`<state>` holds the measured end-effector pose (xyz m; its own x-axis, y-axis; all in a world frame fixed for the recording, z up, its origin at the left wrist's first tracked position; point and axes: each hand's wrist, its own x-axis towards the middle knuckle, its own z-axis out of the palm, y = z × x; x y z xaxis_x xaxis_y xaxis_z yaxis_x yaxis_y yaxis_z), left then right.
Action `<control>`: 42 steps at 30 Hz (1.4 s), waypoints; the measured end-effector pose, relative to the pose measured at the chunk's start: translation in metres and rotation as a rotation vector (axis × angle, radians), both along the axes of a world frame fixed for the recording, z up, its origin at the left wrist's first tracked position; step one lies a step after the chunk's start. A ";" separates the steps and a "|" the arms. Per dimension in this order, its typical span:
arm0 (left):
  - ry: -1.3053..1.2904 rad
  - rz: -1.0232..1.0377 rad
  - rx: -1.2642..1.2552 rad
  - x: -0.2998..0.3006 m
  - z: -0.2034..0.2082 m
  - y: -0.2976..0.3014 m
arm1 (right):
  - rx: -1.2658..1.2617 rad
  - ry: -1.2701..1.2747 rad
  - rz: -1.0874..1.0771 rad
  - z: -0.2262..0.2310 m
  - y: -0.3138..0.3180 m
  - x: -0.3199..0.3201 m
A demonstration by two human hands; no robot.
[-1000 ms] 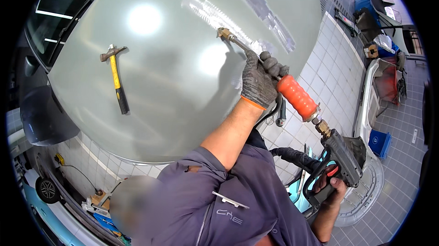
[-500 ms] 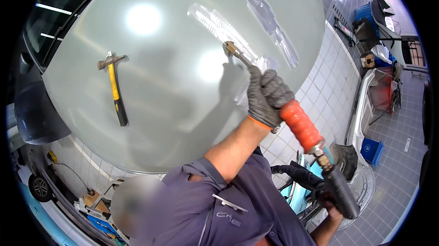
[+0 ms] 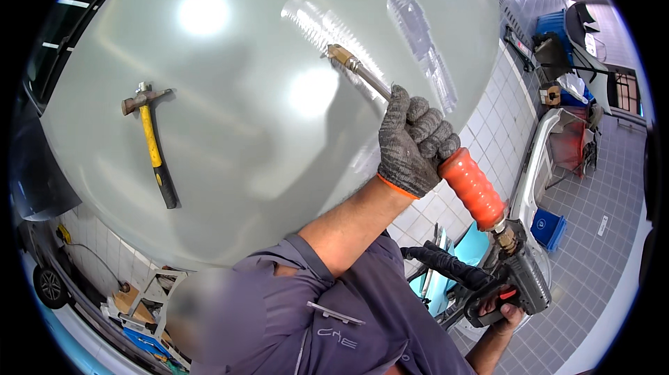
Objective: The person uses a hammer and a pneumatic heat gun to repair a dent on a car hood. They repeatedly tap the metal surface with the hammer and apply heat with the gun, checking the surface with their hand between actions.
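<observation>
Both my hands are on one long dent puller with a brass tip [image 3: 341, 55], a metal rod and a ribbed orange sliding weight [image 3: 474, 189]. My left hand [image 3: 411, 141], in a grey knit glove with an orange cuff, wraps round the rod just above the weight. At the rear end, my bare right hand [image 3: 507, 316] holds the black pistol-shaped handle [image 3: 528, 279], near its red trigger. The tip is at a ground, shiny streak [image 3: 306, 21] on a grey-green car hood [image 3: 237, 124]; whether it touches, I cannot tell.
A hammer [image 3: 151, 139] with a yellow and black handle lies on the hood at left. A second shiny streak [image 3: 418, 33] runs to the right. Beyond the tiled floor stand car panels and a blue bin [image 3: 548, 228]. A cart [image 3: 150, 305] with tools stands lower left.
The puller's tip has shifted up and left along the streak. My right hand and the black handle have turned, so the red trigger now shows. The whole view has shifted slightly.
</observation>
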<state>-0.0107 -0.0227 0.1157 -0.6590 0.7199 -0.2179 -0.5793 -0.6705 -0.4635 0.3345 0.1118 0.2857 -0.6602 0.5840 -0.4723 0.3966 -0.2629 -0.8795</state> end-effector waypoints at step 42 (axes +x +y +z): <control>-0.084 -0.096 -0.735 -0.010 0.018 -0.009 | -0.466 0.037 -0.223 -0.015 -0.051 -0.022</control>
